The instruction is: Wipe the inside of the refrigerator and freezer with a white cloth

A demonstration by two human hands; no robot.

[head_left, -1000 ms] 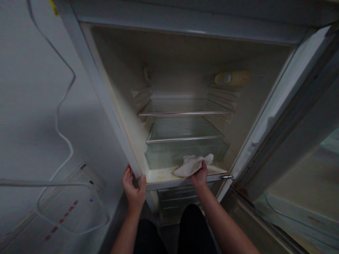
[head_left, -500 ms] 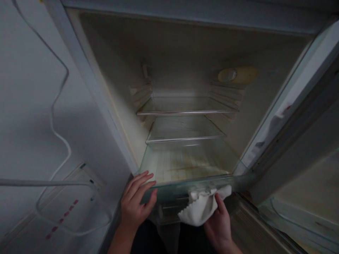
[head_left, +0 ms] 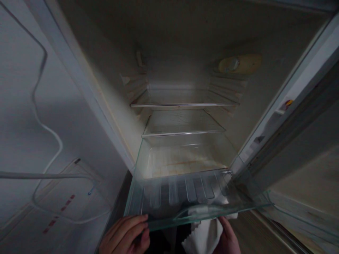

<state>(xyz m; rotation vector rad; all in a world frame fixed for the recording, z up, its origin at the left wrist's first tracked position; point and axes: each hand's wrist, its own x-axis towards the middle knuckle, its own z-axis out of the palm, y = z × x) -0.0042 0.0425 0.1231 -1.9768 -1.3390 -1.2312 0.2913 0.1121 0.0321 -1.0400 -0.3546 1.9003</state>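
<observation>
A clear glass shelf (head_left: 190, 192) with a greenish edge juts out of the open refrigerator toward me, above a ribbed surface. At its front left corner, my left hand (head_left: 127, 234) has its fingers bent over the edge, and the thumb is below. My right hand (head_left: 228, 236) grips a white cloth (head_left: 205, 234) at the front edge, right of the middle. Part of the cloth shows through the glass, and some of my right fingers are hidden behind it.
Two more shelves, an upper one (head_left: 182, 97) and a lower one (head_left: 182, 122), sit deeper inside. A yellowish lamp cover (head_left: 246, 64) is on the right wall. The open door (head_left: 299, 158) stands at right. A white cable (head_left: 54, 135) hangs at left.
The glass shelf has slid outward toward me. Both hands have moved down and nearer with it, and my left fingers have closed over its edge. The view has shifted slightly.
</observation>
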